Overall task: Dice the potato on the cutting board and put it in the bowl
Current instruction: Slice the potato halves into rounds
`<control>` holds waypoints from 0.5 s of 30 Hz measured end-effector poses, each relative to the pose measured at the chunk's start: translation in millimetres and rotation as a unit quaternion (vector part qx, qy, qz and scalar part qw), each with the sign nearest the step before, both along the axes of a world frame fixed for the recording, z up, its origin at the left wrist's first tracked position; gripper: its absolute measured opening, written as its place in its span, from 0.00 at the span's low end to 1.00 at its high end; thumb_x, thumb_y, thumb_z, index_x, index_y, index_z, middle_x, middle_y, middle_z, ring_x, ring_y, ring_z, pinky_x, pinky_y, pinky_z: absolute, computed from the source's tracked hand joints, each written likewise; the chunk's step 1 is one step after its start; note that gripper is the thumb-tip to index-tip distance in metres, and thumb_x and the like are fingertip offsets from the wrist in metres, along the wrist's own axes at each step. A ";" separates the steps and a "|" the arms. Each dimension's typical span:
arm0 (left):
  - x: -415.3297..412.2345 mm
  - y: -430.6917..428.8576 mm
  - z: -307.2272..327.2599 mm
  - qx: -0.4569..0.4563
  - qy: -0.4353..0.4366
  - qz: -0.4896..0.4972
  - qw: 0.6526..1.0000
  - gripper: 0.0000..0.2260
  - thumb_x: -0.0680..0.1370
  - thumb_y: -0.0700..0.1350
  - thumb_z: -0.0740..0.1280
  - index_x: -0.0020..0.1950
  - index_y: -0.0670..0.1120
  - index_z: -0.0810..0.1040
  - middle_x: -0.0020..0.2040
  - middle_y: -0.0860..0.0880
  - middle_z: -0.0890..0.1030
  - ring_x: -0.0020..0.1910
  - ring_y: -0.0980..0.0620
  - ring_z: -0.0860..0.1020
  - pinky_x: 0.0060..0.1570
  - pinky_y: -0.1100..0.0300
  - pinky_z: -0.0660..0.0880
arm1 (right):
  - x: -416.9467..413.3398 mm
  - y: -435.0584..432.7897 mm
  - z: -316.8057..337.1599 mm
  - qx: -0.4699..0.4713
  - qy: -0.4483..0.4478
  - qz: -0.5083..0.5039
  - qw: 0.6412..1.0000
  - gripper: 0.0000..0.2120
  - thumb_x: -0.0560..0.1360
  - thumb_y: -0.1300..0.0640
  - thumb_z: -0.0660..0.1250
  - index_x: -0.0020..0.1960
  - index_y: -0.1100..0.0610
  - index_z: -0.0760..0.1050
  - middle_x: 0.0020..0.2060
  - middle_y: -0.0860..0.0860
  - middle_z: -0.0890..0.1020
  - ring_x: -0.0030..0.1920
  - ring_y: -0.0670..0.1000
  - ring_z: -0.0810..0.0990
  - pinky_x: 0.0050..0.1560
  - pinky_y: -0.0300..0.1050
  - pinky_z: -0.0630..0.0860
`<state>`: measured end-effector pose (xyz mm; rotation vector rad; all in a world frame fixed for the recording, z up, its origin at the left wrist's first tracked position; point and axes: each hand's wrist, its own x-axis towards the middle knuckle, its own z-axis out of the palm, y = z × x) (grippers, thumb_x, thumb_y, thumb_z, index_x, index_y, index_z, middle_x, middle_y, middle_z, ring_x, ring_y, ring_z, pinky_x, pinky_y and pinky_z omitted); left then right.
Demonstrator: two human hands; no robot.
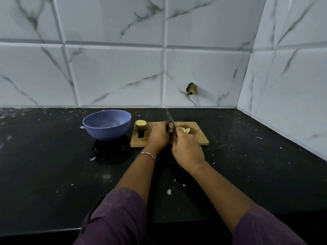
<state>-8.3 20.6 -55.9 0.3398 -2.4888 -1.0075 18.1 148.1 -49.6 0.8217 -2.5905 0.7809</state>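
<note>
The grip of the right hand (pixel 187 149) is clenched around the knife (pixel 170 119), and the blade points away from the person. The left hand (pixel 158 137) holds the potato piece (pixel 170 126) on the cutting board (pixel 200 137), just left of the blade. The cut slices (pixel 185 130) lie on its right.

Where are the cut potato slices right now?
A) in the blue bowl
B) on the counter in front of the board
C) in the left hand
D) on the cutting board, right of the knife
D: the pale potato slices lie on the wooden cutting board, just right of the knife held in the right hand; the left hand grips the potato piece under the blade.
</note>
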 end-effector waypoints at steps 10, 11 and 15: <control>4.1 2.0 3.0 0.011 0.000 0.013 1.000 0.16 0.80 0.36 0.62 0.68 0.40 0.74 0.61 0.40 0.80 0.62 0.44 0.77 0.57 0.60 0.70 | -2.3 -5.7 3.6 0.015 0.006 0.016 1.000 0.17 0.80 0.62 0.59 0.69 0.57 0.67 0.49 0.55 0.80 0.50 0.55 0.81 0.43 0.45 0.73; 4.6 2.2 3.3 0.011 0.000 0.014 1.000 0.15 0.80 0.37 0.62 0.68 0.40 0.74 0.61 0.40 0.80 0.62 0.44 0.77 0.57 0.60 0.71 | -2.8 -5.9 3.9 0.014 0.006 0.016 1.000 0.18 0.81 0.62 0.59 0.70 0.57 0.67 0.50 0.55 0.81 0.51 0.55 0.80 0.43 0.44 0.72; 5.8 3.1 3.5 0.013 0.003 0.015 1.000 0.15 0.80 0.37 0.62 0.68 0.40 0.74 0.61 0.40 0.80 0.62 0.44 0.77 0.57 0.60 0.71 | -3.4 -6.4 5.1 0.015 0.000 0.020 1.000 0.21 0.80 0.62 0.60 0.73 0.57 0.65 0.51 0.56 0.81 0.52 0.56 0.81 0.46 0.46 0.74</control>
